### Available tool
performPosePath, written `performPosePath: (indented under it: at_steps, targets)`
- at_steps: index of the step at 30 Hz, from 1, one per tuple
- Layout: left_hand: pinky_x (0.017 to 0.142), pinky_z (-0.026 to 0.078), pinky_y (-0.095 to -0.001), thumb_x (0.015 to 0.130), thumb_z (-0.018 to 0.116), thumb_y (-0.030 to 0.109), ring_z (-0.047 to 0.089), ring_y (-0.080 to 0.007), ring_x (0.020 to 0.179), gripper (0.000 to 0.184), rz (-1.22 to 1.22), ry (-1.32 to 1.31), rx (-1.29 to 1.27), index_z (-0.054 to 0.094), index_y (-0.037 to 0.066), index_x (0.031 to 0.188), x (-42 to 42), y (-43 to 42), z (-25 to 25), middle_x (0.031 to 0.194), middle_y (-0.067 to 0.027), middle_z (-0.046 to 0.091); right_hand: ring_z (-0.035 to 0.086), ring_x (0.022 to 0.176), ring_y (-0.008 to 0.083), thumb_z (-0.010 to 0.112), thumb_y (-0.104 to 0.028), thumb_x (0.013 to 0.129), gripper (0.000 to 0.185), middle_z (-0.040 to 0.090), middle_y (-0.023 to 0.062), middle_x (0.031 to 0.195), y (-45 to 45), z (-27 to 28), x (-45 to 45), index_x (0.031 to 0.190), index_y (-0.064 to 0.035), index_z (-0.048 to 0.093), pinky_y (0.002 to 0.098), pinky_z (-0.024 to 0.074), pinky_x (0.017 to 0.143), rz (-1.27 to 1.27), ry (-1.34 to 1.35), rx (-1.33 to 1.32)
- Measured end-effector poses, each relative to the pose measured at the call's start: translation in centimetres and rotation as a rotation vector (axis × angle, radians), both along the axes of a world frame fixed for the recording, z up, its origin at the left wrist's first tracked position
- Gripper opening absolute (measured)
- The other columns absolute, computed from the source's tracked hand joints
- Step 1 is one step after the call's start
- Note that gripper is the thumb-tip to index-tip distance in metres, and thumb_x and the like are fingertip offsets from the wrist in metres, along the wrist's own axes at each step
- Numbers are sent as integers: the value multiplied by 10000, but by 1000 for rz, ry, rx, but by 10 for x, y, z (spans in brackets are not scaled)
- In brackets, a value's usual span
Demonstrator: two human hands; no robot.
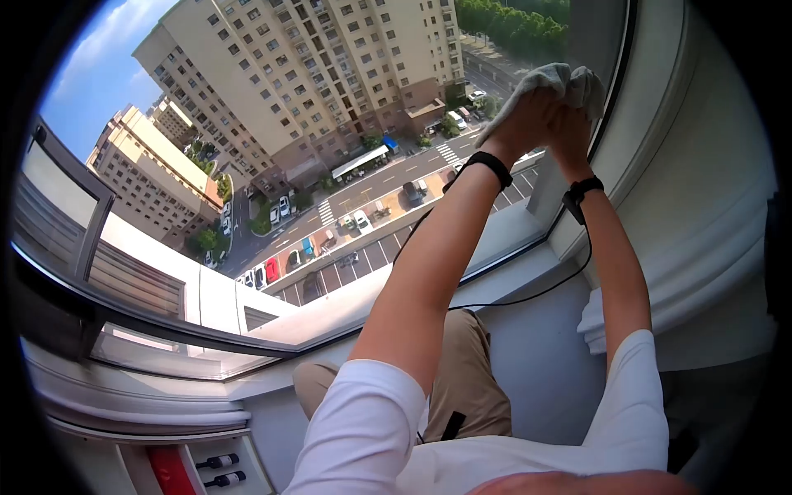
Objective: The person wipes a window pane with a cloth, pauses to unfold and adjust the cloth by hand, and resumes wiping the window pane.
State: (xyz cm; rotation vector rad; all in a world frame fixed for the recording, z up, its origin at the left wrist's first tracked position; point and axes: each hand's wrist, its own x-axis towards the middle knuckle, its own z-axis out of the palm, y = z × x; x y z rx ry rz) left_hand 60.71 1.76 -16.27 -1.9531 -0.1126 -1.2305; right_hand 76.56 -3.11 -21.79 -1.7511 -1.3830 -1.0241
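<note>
A light grey cloth (543,81) lies bunched against the window glass (495,239) at the upper right, close to the dark frame. Both arms stretch up to it. My left hand (525,124) presses on the cloth, its fingers mostly covered by the fabric. Right beside it, touching it, my right hand (571,132) grips the cloth's other part, its fingertips also hidden. Each wrist wears a black band, and a thin black cable hangs from the right one.
A white curtain (693,214) hangs at the right. An open window sash (62,198) stands at the left. Below it, a shelf (247,470) holds two dark bottles (224,478). My bent knees in khaki trousers (470,379) are by the sill. Tall buildings and parked cars show outside.
</note>
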Motion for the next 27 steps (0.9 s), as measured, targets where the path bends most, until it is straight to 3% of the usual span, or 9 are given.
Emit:
performPosePath:
  at_steps: [3, 5, 6, 8, 11, 14, 20, 23, 27]
  targets:
    - [1117, 391, -406, 959, 573, 321, 579, -248, 1211, 406, 17, 136, -152, 692, 68, 1254, -24, -12, 14, 1275, -47, 671, 548, 1293, 443, 567, -215, 978, 497, 548, 283, 1425, -27, 35, -29, 1425, -3, 523, 532, 465, 1046, 96, 22, 66]
    - [1109, 416, -405, 935, 603, 297, 581, -261, 1231, 473, -24, 44, -215, 617, 25, 1321, -46, -22, 34, 1269, -91, 658, 580, 1139, 459, 585, -226, 983, 398, 615, 273, 1241, -22, 55, -32, 1311, 1, 579, 544, 480, 933, 188, -22, 114]
    - [1093, 424, -387, 921, 617, 281, 597, -245, 1211, 473, -15, 128, -351, 600, 23, 1317, -51, -23, 47, 1234, -95, 660, 598, 995, 488, 574, -246, 999, 318, 655, 277, 1078, -13, 55, -26, 1188, 1, 641, 571, 475, 832, 250, -11, 47]
    - [1071, 432, -375, 908, 627, 281, 617, -235, 1170, 436, -69, 0, -274, 627, 41, 1272, -92, -18, 72, 1181, -76, 672, 599, 994, 489, 585, -235, 993, 306, 663, 270, 1033, 0, 89, -70, 1167, 10, 645, 570, 473, 823, 229, -180, 170]
    - [1034, 456, -395, 863, 637, 340, 648, -249, 1089, 343, -90, -115, -171, 704, 96, 1095, -150, -17, 116, 1093, -80, 706, 603, 999, 489, 572, -220, 1003, 297, 666, 272, 1008, 17, 122, -111, 1152, 27, 643, 567, 472, 816, 318, -6, 200]
    - [1074, 430, -431, 881, 648, 365, 619, -235, 1168, 425, -29, -167, -86, 668, 134, 1238, -241, -30, 145, 1164, -50, 677, 604, 1029, 479, 558, -205, 1018, 309, 643, 284, 1101, 43, 140, -157, 1202, 36, 617, 539, 479, 862, 220, -102, 23]
    - [1072, 438, -465, 896, 673, 439, 618, -286, 1163, 512, 169, -244, 65, 655, 157, 1323, -439, 7, 213, 1171, -88, 663, 603, 1181, 398, 561, -163, 1006, 293, 627, 236, 1264, 82, 218, -373, 1245, -9, 634, 523, 494, 968, 384, -571, 501]
    - [1046, 462, -481, 917, 660, 438, 629, -302, 1154, 548, 311, -254, 137, 630, 169, 1392, -539, -4, 221, 1169, -105, 671, 631, 1171, 341, 587, -235, 982, 314, 623, 175, 1313, 8, 267, -499, 1238, -66, 655, 501, 534, 898, 49, -751, 248]
    - [925, 457, -483, 934, 615, 294, 586, -337, 1043, 519, 407, -335, -76, 604, 81, 1408, -635, -61, 213, 1051, -153, 626, 608, 1243, 361, 596, -323, 957, 462, 563, 171, 1453, -17, 274, -617, 1331, -52, 602, 514, 509, 967, 298, -376, 224]
